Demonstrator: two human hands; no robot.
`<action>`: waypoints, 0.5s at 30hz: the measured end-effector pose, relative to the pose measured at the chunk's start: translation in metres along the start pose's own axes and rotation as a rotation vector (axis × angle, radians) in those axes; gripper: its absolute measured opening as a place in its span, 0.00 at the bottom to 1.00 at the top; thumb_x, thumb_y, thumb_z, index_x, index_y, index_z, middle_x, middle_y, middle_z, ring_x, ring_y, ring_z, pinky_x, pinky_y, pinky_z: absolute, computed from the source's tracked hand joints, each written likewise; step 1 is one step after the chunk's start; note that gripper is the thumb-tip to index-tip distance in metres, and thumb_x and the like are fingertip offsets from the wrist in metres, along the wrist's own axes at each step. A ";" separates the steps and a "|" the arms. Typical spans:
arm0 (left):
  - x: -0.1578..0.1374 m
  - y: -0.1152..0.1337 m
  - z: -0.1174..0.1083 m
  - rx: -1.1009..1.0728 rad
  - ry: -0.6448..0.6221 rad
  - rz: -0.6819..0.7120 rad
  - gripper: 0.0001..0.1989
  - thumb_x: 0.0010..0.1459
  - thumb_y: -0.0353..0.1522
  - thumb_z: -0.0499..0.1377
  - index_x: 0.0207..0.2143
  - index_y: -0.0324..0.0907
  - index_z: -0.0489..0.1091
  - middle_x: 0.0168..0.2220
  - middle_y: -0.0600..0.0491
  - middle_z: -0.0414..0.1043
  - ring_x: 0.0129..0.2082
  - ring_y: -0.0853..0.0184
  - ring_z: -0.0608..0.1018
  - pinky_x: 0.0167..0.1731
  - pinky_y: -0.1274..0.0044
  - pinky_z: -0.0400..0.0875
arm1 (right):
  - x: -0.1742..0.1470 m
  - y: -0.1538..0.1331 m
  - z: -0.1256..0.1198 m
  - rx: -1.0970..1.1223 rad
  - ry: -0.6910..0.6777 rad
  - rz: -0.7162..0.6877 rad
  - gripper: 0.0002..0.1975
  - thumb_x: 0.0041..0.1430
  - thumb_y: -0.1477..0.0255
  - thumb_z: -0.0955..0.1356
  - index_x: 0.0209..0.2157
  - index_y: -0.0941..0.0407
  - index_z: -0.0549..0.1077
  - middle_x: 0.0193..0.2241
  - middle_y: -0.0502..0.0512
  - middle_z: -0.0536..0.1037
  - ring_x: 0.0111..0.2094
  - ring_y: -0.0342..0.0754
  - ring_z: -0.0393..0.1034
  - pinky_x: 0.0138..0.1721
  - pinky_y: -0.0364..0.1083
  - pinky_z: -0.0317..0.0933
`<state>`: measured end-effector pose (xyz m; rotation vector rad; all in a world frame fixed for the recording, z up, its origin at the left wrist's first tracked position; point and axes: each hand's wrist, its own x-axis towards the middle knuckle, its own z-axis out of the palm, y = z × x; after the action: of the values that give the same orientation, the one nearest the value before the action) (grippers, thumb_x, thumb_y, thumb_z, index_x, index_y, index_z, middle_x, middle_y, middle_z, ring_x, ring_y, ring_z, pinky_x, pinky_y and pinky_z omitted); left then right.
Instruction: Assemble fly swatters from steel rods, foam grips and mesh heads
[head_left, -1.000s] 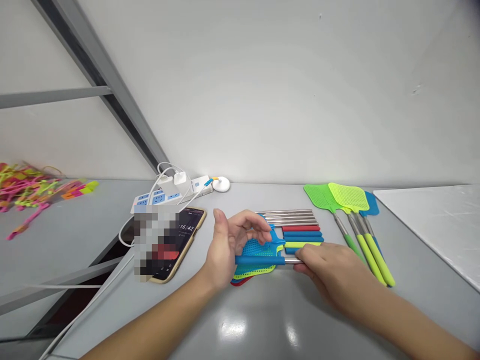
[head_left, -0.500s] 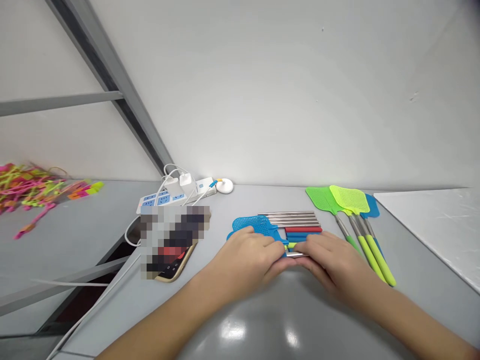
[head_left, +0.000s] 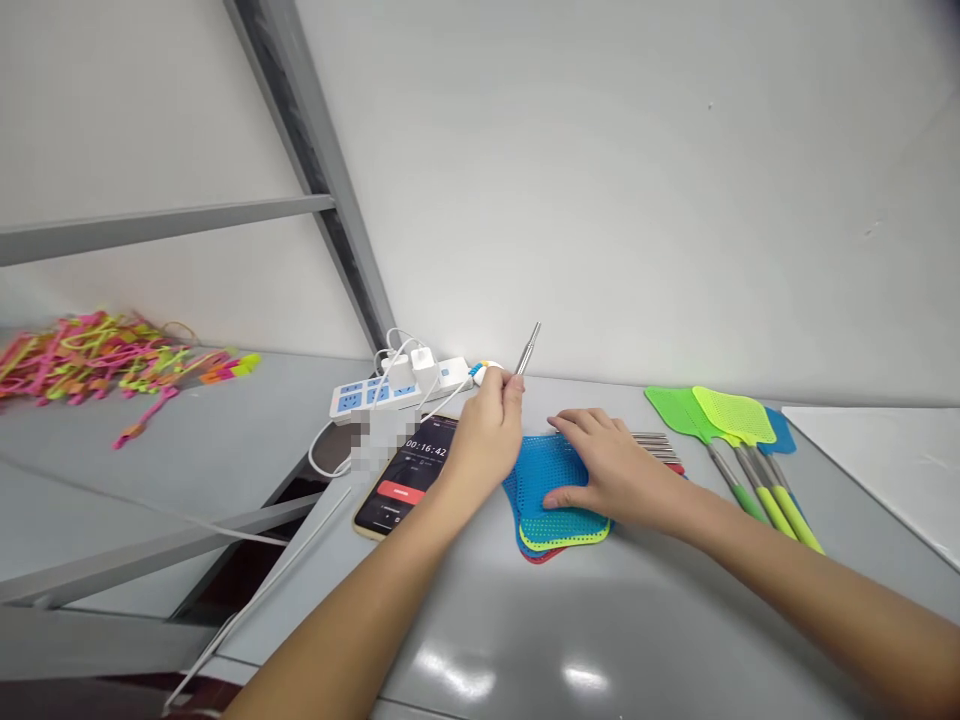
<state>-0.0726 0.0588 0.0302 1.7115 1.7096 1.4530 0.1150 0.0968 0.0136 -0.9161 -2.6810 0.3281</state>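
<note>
Raised above the table, my left hand (head_left: 491, 425) is closed around a metal telescopic rod (head_left: 528, 350) that points up and away. My right hand (head_left: 611, 465) lies over a stack of fly swatter heads, thumb and fingers spread wide across the top blue swatter head (head_left: 551, 470). Below it the edges of a yellow-green swatter head (head_left: 596, 538) and a red one show. Behind my right hand, several metal rods (head_left: 656, 447) lie side by side, partly covered. The coloured handles beside them are mostly hidden by my right hand and forearm.
Several whole fly swatters (head_left: 739, 420) lie at the right, beside a white sheet (head_left: 877, 460). A phone (head_left: 386, 490) running a timer and a power strip (head_left: 360, 398) with cables are at the left. Beyond the grey frame (head_left: 330, 230) is a colourful pile (head_left: 97, 360).
My hands have moved apart. The left has lifted a metal rod up and left; the right now rests spread on the stacked swatter heads. The view has turned left.
</note>
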 end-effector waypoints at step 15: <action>-0.029 0.004 0.036 -0.467 0.109 -0.094 0.16 0.67 0.45 0.47 0.36 0.44 0.63 0.23 0.58 0.62 0.23 0.71 0.68 0.27 0.79 0.65 | 0.040 -0.006 0.008 0.105 -0.092 -0.055 0.15 0.49 0.64 0.73 0.38 0.53 0.71 0.38 0.56 0.73 0.43 0.56 0.63 0.45 0.55 0.56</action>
<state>-0.0344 0.0471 0.0057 1.3081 1.3354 1.7570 0.0789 0.1162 0.0153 -0.8130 -2.7366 0.5045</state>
